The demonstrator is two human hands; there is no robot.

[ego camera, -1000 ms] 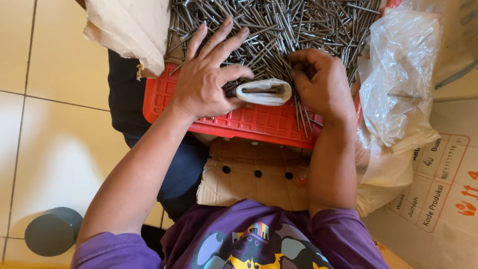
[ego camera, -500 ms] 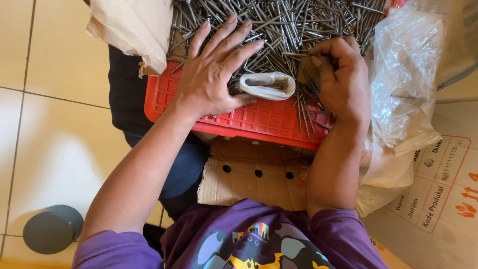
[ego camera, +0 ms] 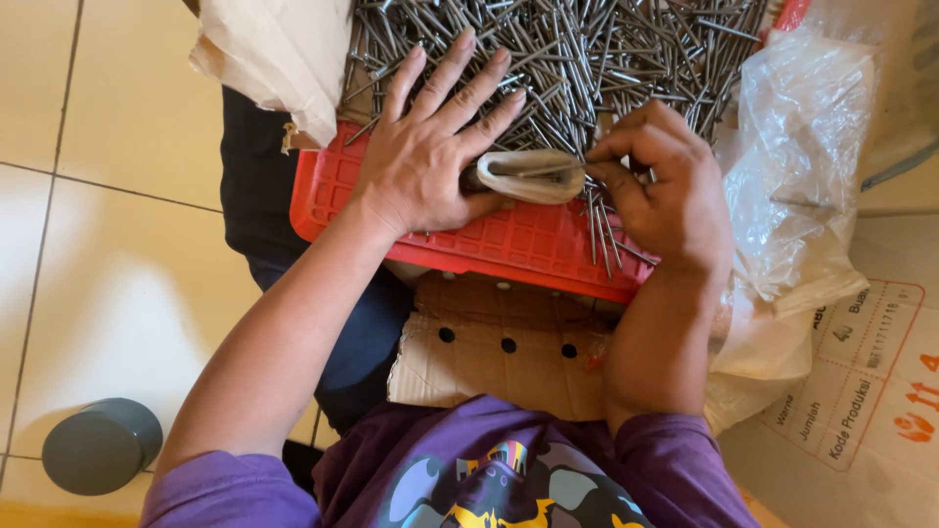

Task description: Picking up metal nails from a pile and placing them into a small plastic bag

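Observation:
A red plastic tray (ego camera: 509, 240) holds a big heap of steel nails (ego camera: 577, 49). My left hand (ego camera: 430, 147) lies flat on the tray with fingers spread over the nails, its thumb pressing the mouth of a small pale plastic bag (ego camera: 533, 176). My right hand (ego camera: 665, 191) is closed around a bunch of nails at the bag's opening, fingertips touching the bag's right end. A few nails stick out below that hand across the tray's rim.
White cloth (ego camera: 274, 54) drapes at the tray's top left. Crumpled clear plastic (ego camera: 797, 166) sits to the right, above a printed cardboard box (ego camera: 861, 381). Brown cardboard with holes (ego camera: 499, 342) lies under the tray. A grey round object (ego camera: 103, 445) stands on the tiled floor.
My right hand reached up into the nail heap, then came back down to the bag's mouth with nails. My left hand stayed spread on the tray, holding the bag.

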